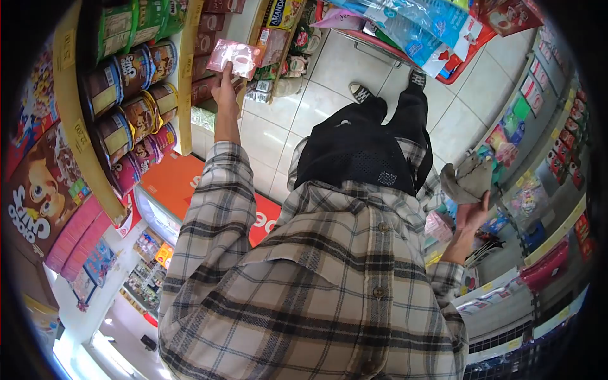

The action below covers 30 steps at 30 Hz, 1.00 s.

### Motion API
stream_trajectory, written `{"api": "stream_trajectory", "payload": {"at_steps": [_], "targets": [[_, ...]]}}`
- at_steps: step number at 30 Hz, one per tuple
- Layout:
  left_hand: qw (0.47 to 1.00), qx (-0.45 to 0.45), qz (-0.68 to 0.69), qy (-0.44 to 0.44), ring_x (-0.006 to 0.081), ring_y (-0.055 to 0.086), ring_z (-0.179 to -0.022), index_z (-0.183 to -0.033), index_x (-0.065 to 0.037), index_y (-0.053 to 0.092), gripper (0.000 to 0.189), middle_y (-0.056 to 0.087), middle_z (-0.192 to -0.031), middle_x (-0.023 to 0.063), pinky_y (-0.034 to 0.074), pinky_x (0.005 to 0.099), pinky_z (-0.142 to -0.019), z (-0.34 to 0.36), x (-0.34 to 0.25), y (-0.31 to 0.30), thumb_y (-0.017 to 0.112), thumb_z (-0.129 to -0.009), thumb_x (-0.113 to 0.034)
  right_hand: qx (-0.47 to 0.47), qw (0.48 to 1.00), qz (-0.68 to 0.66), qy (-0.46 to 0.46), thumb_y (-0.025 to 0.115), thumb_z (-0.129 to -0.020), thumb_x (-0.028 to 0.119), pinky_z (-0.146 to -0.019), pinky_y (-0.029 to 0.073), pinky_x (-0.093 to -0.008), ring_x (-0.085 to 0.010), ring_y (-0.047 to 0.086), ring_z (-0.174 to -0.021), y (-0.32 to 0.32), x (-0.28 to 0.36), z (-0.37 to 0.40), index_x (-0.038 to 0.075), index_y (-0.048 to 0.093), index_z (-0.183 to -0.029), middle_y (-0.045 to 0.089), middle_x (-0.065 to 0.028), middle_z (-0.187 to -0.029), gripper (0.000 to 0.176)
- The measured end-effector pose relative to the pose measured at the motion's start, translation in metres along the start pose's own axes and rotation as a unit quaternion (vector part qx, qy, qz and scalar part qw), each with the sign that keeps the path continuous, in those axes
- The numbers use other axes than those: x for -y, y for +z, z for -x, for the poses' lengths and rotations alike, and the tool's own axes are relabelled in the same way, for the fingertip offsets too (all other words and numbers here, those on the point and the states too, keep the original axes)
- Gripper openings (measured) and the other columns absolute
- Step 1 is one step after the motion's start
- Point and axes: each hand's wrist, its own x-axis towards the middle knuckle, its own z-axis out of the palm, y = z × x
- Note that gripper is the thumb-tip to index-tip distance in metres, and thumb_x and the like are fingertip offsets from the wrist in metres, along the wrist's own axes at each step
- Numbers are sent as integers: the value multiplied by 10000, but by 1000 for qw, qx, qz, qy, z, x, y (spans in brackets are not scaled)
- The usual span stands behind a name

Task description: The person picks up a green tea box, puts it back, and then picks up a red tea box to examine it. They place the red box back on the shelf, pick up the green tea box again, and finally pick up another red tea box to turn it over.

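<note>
Pinched at its lower edge by the left hand [224,88], a pink packet [235,57] is held up against the shelf [185,82], near the stacked tins [136,95]. It would probably best be kept flat and moved slowly, so that neighbouring goods are not knocked. A grey bundle [467,180] is clasped in the raised right hand [472,215]. Fingertips are hidden behind both items, the packet's print is blurred, and the bundle cannot be identified.
</note>
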Motion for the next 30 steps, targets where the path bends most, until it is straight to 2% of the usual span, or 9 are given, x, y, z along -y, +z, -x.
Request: {"api": "stream_trajectory", "payload": {"at_steps": [6, 9, 12, 17, 21, 24, 28, 29, 30], "targets": [[999, 13, -29, -4, 216, 605, -864, -1203, -34, 536, 584, 602, -1088, 122, 489, 305, -710, 8, -2, 2, 685, -810, -439, -69, 993, -51, 78, 340, -996, 327, -1108, 261, -418, -267, 394, -1301, -112, -67, -7, 48, 389, -1381, 424, -101, -1413, 478], [999, 9, -52, 4, 216, 599, -902, -1223, -33, 529, 616, 601, -1103, 118, 484, 316, -748, 6, -2, 0, 663, -816, -474, -191, 975, 13, 113, 354, -995, 334, -1081, 289, -385, -247, 432, -1263, -158, -90, -5, 54, 422, -1360, 457, -86, -1387, 464], [999, 29, -26, -8, 223, 600, -913, -1200, -25, 537, 615, 574, -1142, 118, 487, 312, -727, 4, -3, -2, 675, -805, -477, -180, 975, 8, 127, 371, -992, 341, -1050, 315, -372, -227, 461, -1225, -160, -102, 3, 58, 457, -1328, 493, -69, -1351, 447], [956, 211, 196, -58, 305, 577, -1024, -1320, -72, 418, 624, 558, -1198, 140, 484, 456, -846, 29, -12, 16, 383, -915, -546, -160, 978, 18, 133, 381, -990, 351, -1038, 329, -359, -223, 466, -1221, -144, -102, -8, 63, 459, -1324, 504, -68, -1339, 447], [849, 373, 355, -117, 310, 558, -1001, -1272, -24, 439, 569, 558, -1153, 152, 478, 447, -859, 48, -8, 30, 457, -891, -445, -120, 986, 13, 113, 388, -991, 347, -1032, 335, -351, -220, 472, -1215, -137, -90, -25, 70, 455, -1327, 508, -65, -1333, 441], [874, 355, 308, -127, 308, 616, -901, -1248, -26, 469, 531, 593, -1108, 156, 531, 413, -772, 63, -11, 49, 520, -871, -397, -89, 990, 10, 109, 386, -992, 347, -1017, 349, -347, -216, 486, -1195, -121, -77, -30, 72, 463, -1319, 521, -62, -1315, 434], [808, 433, 355, -182, 317, 632, -842, -1243, -47, 501, 569, 616, -1086, 155, 541, 416, -726, 75, -25, 51, 484, -865, -473, -76, 992, 22, 100, 369, -996, 351, -991, 370, -351, -219, 500, -1174, -110, -65, -33, 76, 462, -1323, 530, -60, -1305, 437], [793, 428, 392, -185, 334, 628, -835, -1262, -27, 475, 1054, 600, -1063, 235, 541, 404, -671, 76, -25, 52, 418, -644, -878, -79, 992, 26, 96, 365, -997, 352, -986, 373, -352, -220, 503, -1169, -107, -62, -32, 77, 462, -1324, 530, -60, -1304, 438], [784, 452, 392, -163, 346, 626, -834, -1284, -23, 452, 1139, 598, -1063, 241, 540, 410, -673, 83, -31, 56, 387, -582, -917, -80, 992, 30, 93, 361, -997, 353, -980, 377, -354, -221, 506, -1165, -102, -55, -32, 78, 461, -1325, 530, -61, -1304, 439]]}}
